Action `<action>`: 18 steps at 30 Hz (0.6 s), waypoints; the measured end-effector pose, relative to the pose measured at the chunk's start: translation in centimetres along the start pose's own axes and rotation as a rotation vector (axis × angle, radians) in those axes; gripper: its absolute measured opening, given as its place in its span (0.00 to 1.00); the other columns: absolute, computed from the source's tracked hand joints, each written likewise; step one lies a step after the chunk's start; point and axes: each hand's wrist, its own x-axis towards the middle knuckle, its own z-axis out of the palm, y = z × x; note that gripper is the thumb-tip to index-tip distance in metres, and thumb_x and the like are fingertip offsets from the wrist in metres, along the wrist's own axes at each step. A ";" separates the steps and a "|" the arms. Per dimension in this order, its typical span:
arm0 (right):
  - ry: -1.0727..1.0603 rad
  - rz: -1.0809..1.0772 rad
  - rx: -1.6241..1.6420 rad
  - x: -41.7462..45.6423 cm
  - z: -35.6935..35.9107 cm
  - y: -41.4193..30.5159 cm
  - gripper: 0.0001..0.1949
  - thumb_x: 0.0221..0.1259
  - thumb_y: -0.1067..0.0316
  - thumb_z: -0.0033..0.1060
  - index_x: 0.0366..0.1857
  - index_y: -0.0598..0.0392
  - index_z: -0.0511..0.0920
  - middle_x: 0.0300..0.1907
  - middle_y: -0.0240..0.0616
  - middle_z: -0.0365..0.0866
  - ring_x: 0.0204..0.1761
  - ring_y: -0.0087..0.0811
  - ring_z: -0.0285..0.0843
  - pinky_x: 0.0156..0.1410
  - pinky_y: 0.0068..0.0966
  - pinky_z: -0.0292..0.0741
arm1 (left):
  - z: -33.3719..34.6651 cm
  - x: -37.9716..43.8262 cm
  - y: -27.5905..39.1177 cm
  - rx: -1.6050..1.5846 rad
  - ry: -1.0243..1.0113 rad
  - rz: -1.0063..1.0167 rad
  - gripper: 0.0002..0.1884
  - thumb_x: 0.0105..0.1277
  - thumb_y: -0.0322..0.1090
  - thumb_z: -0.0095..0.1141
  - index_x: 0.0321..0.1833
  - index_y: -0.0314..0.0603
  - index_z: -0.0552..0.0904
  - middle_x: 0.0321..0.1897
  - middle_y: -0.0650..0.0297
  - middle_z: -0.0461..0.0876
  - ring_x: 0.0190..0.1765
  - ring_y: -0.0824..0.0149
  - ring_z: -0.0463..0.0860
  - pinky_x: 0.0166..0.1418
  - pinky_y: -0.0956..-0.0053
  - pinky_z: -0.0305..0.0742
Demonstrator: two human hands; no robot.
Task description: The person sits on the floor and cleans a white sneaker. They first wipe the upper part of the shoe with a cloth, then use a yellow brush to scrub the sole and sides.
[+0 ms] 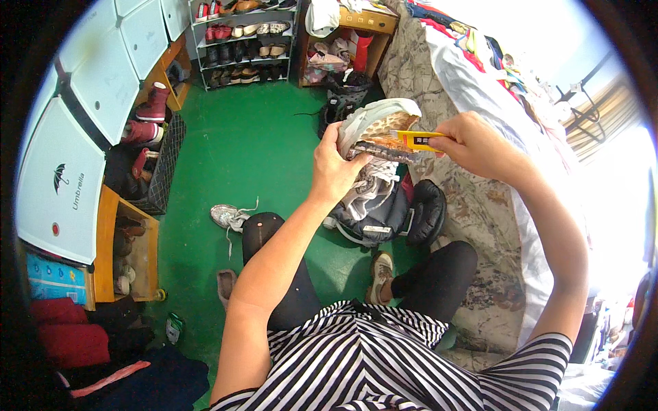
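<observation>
A worn sneaker [383,115] with laces is held up by my left hand [334,164], its pale sole peeled open and brown, rough material showing inside. My right hand [470,149] grips a yellow utility knife [416,140], whose front end is at the gap between the sole parts. Below the sneaker lies a black padded bag or garment [372,210] on the floor. A glittery sneaker [223,216] with loose white laces rests beside my left knee. How far the knife's tip reaches into the opening cannot be told.
A shoe rack [247,38] stands at the back, next to a wooden cabinet [393,31]. On the right is a bed with a patterned cover [488,246]. White storage panels [61,180], boots [154,103] and a wooden shelf [105,241] line the left. A slipper [225,287] lies on the green floor.
</observation>
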 end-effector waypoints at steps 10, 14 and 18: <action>-0.053 0.081 -0.083 0.6 0.6 0.1 0.24 0.67 0.48 0.60 0.22 0.60 0.84 0.15 0.43 0.78 0.19 0.43 0.79 0.29 0.40 0.74 | 0.4 -0.4 0.4 0.013 0.009 0.067 0.31 0.48 0.20 0.72 0.57 0.36 0.75 0.47 0.51 0.85 0.50 0.56 0.86 0.56 0.66 0.79; -0.114 0.131 -0.033 0.8 -0.1 -1.5 0.24 0.69 0.48 0.58 0.21 0.57 0.85 0.14 0.39 0.79 0.20 0.42 0.80 0.30 0.38 0.76 | 0.4 -0.3 0.1 0.078 0.060 0.124 0.31 0.47 0.19 0.71 0.57 0.37 0.75 0.45 0.50 0.84 0.49 0.52 0.85 0.55 0.64 0.79; -0.115 -0.020 -0.137 0.9 -0.5 -1.3 0.19 0.69 0.53 0.56 0.26 0.57 0.85 0.19 0.41 0.83 0.27 0.43 0.84 0.37 0.41 0.78 | 0.3 -0.4 0.3 0.145 0.049 0.106 0.31 0.50 0.20 0.72 0.59 0.35 0.75 0.49 0.55 0.86 0.52 0.64 0.85 0.58 0.70 0.79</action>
